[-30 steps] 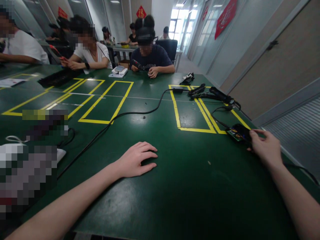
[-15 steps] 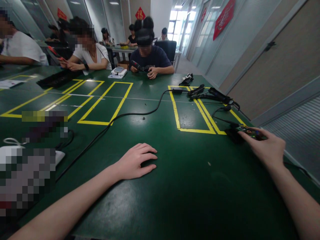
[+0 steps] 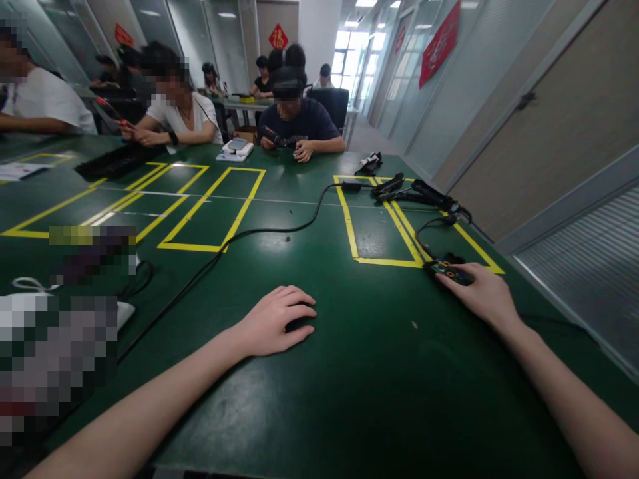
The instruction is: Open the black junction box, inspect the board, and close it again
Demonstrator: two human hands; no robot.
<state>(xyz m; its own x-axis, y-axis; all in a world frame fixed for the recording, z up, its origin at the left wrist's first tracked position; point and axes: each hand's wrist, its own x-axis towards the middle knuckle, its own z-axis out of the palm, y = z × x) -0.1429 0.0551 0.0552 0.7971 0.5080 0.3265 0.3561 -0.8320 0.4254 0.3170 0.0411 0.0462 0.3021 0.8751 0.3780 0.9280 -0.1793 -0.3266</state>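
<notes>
My left hand (image 3: 278, 320) lies palm down on the green table (image 3: 349, 386), fingers apart and holding nothing. On the right, my right hand (image 3: 483, 291) grips a small circuit board (image 3: 449, 271) with coloured parts, thumb on the near side and fingers over the far side. The board is near the lower corner of a yellow tape outline. A thin black cable (image 3: 420, 233) runs from beside the board toward dark tools farther back. Some dark shape shows behind the board; I cannot make out what it is.
Black tools (image 3: 424, 193) lie at the far right. A long black cord (image 3: 249, 232) crosses the table from lower left. Yellow tape (image 3: 192, 247) marks rectangles. A black tray (image 3: 114, 159) stands far left, near seated people, one (image 3: 299, 123) holding a dark tool. Blurred-out items fill the left edge.
My right hand has moved left with the circuit board, from the table's right side to the tape corner. My left hand has stayed in place. The view has shifted slightly.
</notes>
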